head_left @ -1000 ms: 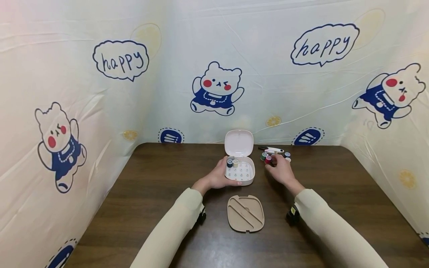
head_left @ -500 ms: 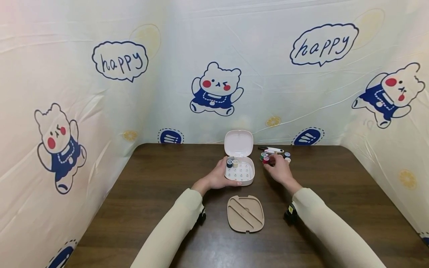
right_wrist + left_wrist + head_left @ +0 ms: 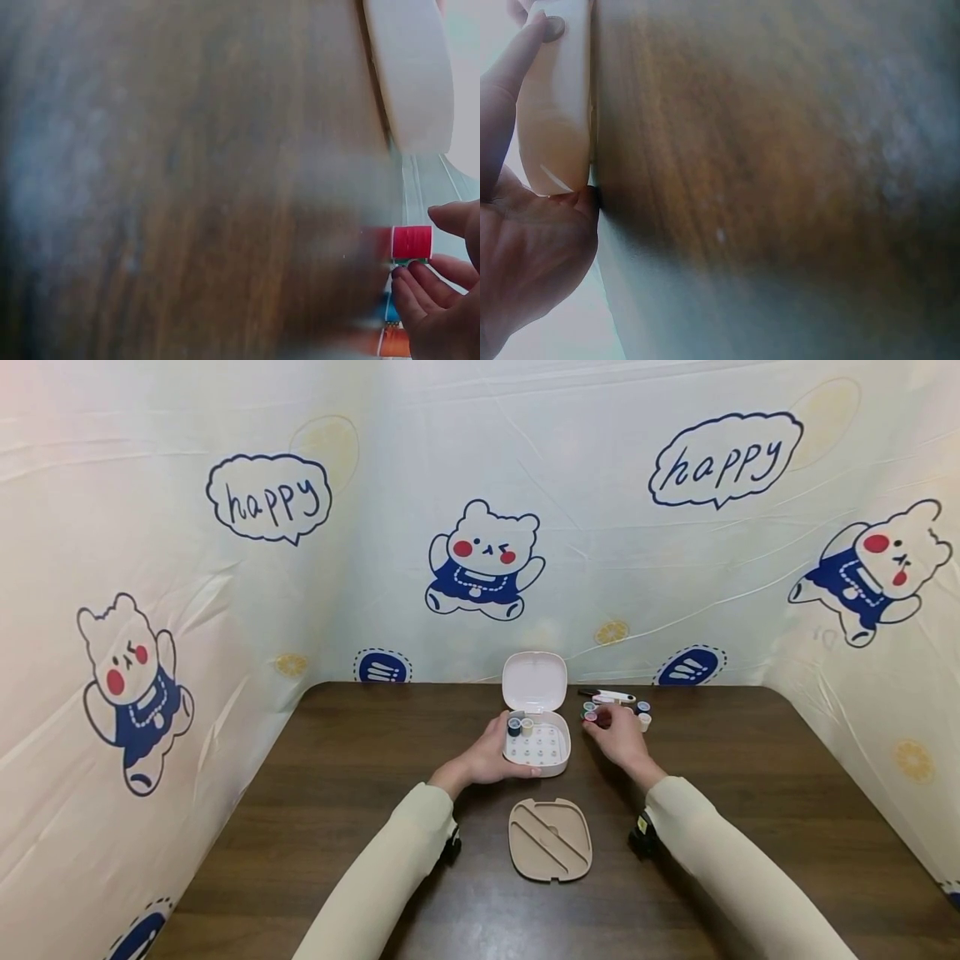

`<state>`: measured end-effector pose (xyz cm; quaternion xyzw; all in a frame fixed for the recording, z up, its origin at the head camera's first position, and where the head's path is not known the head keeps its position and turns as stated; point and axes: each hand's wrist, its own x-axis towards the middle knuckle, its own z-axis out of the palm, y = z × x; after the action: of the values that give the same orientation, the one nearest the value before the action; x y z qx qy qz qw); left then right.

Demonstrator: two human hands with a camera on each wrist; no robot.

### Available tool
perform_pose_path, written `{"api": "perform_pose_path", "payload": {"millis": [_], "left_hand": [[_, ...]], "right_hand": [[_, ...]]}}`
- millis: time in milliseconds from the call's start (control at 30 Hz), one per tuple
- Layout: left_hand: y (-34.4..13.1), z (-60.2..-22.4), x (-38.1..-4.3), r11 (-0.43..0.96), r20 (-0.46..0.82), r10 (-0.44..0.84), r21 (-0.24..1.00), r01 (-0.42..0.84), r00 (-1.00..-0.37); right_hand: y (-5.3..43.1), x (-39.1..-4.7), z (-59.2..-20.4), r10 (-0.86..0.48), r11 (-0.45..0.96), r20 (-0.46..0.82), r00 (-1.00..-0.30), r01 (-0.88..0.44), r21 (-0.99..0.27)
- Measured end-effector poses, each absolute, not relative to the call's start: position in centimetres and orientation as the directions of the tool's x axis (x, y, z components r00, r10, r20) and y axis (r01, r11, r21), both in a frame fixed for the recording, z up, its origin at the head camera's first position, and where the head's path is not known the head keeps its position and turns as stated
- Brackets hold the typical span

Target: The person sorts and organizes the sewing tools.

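Note:
My left hand (image 3: 491, 757) grips the left side of a small white sewing box (image 3: 553, 769) with its lid raised, thumb along the front wall. A dark blue thread spool (image 3: 513, 728) and a cream spool (image 3: 527, 727) stand on pegs in its back left corner; the other pegs are bare. To the right of the box, my right hand (image 3: 624, 737) holds a red thread spool (image 3: 412, 242) near its top between thumb and forefinger. Its other fingers are bent beside it, near a blue spool (image 3: 390, 307) and an orange spool (image 3: 394, 343).
A beige tray insert (image 3: 534, 850) with diagonal ridges lies in front of the box. White-and-black thread snips (image 3: 618, 697) lie behind the spools. A blue-topped spool (image 3: 642, 707) and a white spool (image 3: 645, 722) stand right of my right hand. A printed curtain (image 3: 480, 460) borders the table.
My right hand has shifted a little to the left, and the red spool has moved left with it. The left hand and the box stay where they were.

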<state>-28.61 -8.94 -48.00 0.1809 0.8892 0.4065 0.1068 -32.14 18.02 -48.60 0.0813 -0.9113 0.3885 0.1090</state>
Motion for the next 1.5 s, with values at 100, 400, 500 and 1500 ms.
{"api": "perform_pose_path", "payload": {"millis": [100, 400, 500, 1500], "left_hand": [[-8.9, -48.0, -28.5, 0.603, -0.039, 0.410, 0.761, 0.238, -0.911], [-8.8, -48.1, -28.7, 0.602, -0.024, 0.410, 0.758, 0.250, -0.912], [-8.9, -48.0, -28.6, 0.599, -0.029, 0.408, 0.763, 0.244, -0.912], [-8.9, -48.3, -28.8, 0.608, -0.011, 0.419, 0.746, 0.272, -0.908]], "right_hand": [[17.8, -32.2, -48.7, -0.063, 0.685, 0.271, -0.960, -0.240, -0.688], [17.3, -32.3, -48.7, -0.060, 0.671, 0.279, -0.959, -0.245, -0.700], [17.2, -32.3, -48.6, -0.079, 0.662, 0.271, -0.959, -0.253, -0.706], [17.2, -31.1, -46.6, -0.087, 0.425, 0.041, -0.995, -0.075, -0.902]]}}
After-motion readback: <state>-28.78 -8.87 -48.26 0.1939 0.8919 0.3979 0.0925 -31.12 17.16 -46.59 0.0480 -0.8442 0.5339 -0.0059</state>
